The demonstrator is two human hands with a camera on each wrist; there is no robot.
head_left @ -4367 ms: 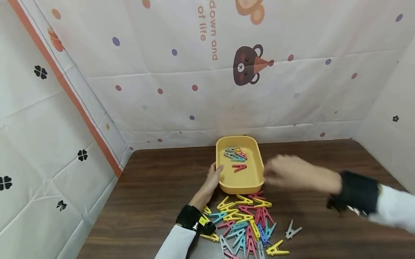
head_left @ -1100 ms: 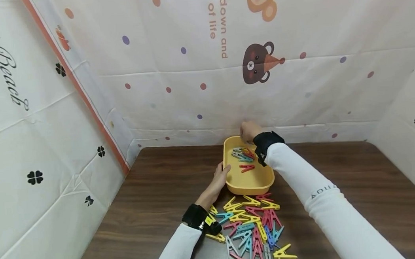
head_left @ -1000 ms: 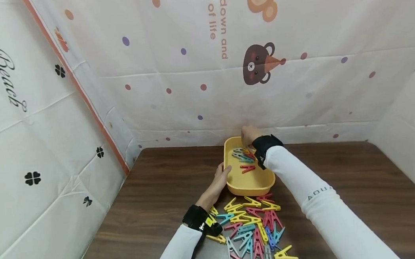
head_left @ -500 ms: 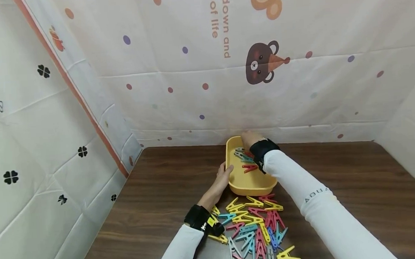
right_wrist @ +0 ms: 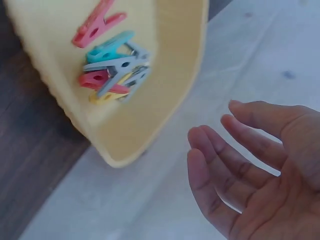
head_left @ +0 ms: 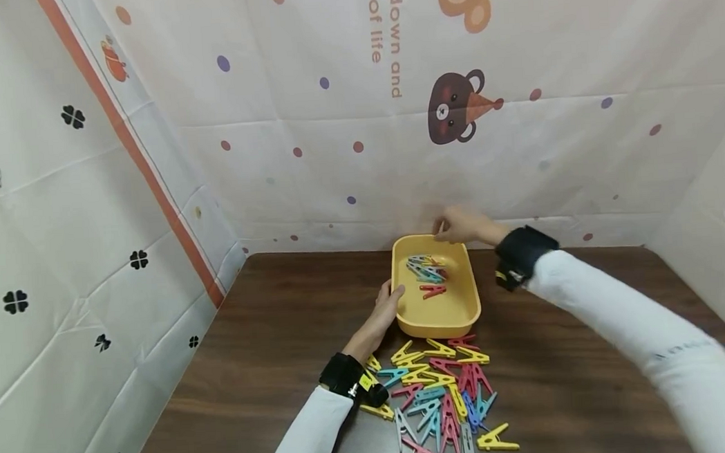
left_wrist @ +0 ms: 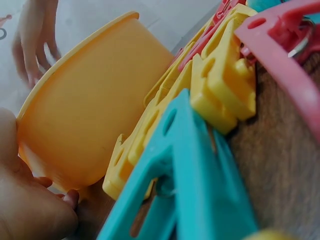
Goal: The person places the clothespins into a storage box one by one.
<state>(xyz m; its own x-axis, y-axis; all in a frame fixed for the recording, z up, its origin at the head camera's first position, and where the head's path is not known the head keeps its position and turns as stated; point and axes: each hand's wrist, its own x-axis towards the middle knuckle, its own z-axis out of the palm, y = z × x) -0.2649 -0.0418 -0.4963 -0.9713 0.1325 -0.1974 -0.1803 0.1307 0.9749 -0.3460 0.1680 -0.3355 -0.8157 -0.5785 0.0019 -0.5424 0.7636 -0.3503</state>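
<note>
left hand (head_left: 377,316) on the yellow tray (head_left: 442,312), right hand (head_left: 462,225) loose

the left hand's grip is closed on the tray's wall at nine o'clock — thumb over the rim. the right hand's grip is relaxed and unfilled at the tray's one o'clock, just apart from it. inside the tray, a small cluster of clips (head_left: 425,271) lies towards twelve o'clock, a red clip (head_left: 431,288) at its six. on the desk (head_left: 268,315), a mixed-colour pile of clips (head_left: 449,422) spreads from the tray's six o'clock — one yellow clip (head_left: 494,441) sits at the pile's four.
</note>
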